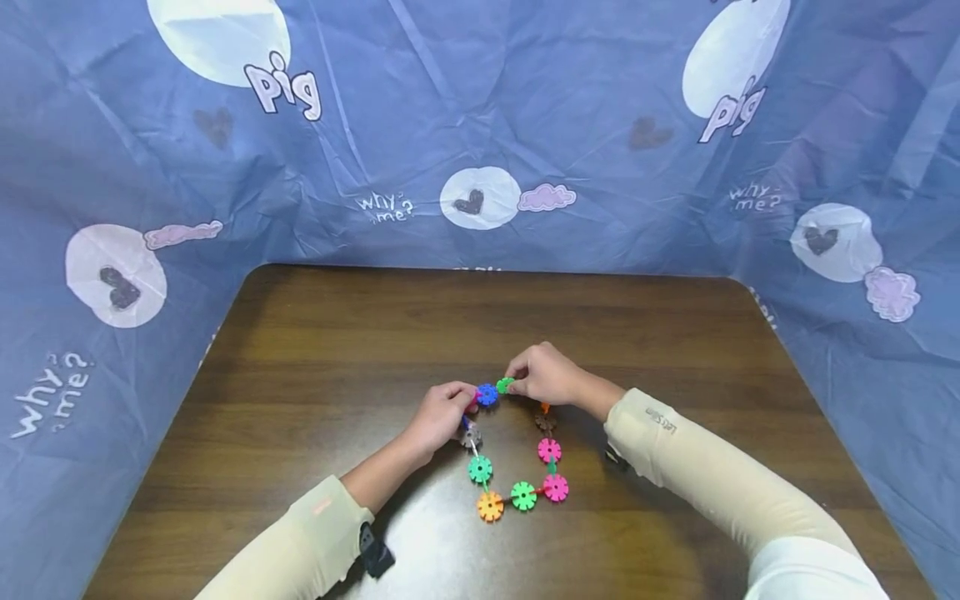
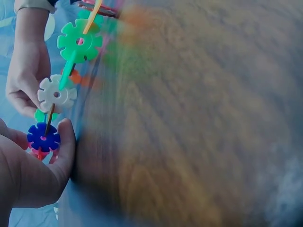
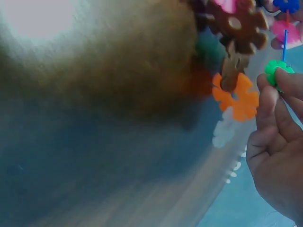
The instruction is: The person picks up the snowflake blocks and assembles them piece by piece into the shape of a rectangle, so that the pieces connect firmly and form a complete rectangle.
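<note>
A chain of notched interlocking plastic discs forms a rough loop on the table in the head view. At the loop's far left, my left hand [image 1: 441, 414] pinches a pink disc [image 3: 285, 30], partly hidden by the fingers. Beside it is a blue disc [image 1: 487, 394], linked on toward a green disc [image 1: 505, 385]. My right hand [image 1: 551, 375] pinches that green disc between thumb and fingers. Just beside the right fingers, in the right wrist view, are an orange disc [image 3: 244, 101] and a whitish one [image 3: 225, 130], with a brown disc [image 3: 236, 23] above.
Nearer me, the loop continues with a yellow-orange disc [image 1: 491, 507], a light green disc [image 1: 523, 497], pink discs [image 1: 556, 488] and a teal disc [image 1: 480, 469]. The brown wooden table [image 1: 360, 317] is bordered by a blue printed cloth [image 1: 360, 150].
</note>
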`<state>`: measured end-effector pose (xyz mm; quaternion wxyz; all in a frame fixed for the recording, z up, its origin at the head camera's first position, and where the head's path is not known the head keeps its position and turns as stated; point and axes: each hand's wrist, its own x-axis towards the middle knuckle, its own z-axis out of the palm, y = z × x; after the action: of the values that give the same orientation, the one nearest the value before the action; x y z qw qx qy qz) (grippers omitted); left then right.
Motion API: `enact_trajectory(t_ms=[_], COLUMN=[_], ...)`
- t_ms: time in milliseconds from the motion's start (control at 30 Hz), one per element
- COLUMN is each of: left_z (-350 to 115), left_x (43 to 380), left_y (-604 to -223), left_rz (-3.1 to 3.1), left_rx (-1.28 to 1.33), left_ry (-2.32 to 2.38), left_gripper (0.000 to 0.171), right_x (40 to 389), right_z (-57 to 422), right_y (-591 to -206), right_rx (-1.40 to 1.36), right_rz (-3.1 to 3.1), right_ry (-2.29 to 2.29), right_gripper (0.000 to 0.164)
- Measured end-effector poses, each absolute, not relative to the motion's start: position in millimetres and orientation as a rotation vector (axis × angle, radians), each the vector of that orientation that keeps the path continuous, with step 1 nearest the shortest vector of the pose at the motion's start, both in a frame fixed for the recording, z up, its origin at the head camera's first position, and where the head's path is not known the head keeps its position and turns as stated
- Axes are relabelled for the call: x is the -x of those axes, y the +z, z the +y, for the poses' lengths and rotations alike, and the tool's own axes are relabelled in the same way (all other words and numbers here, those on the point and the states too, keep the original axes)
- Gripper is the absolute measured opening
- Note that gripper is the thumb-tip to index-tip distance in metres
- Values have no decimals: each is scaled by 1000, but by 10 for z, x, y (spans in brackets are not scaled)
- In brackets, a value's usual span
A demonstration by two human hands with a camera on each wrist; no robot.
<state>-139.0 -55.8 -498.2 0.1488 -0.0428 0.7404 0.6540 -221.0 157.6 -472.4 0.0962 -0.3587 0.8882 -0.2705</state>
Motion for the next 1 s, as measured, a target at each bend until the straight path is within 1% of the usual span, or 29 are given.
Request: enact_trajectory(t_ms=[300, 600, 1000], left_z=[-538, -512, -472], left_x=[1403, 1405, 1404], left_y=[-5042, -5044, -5137], left_rz=[2114, 2102, 2047], left_rx=[154, 136, 127], left_ry=[1900, 1956, 2056], left_gripper=[30, 29, 25], right_x=[2141, 2100, 2073], right_z=[1633, 1610, 1560], right_y=[-4829, -4812, -4810], right_rx=[1082, 1272, 1369], right_rz=[2663, 2701, 2684], right_ry=[-824, -751, -701], right_gripper=[6, 5, 3])
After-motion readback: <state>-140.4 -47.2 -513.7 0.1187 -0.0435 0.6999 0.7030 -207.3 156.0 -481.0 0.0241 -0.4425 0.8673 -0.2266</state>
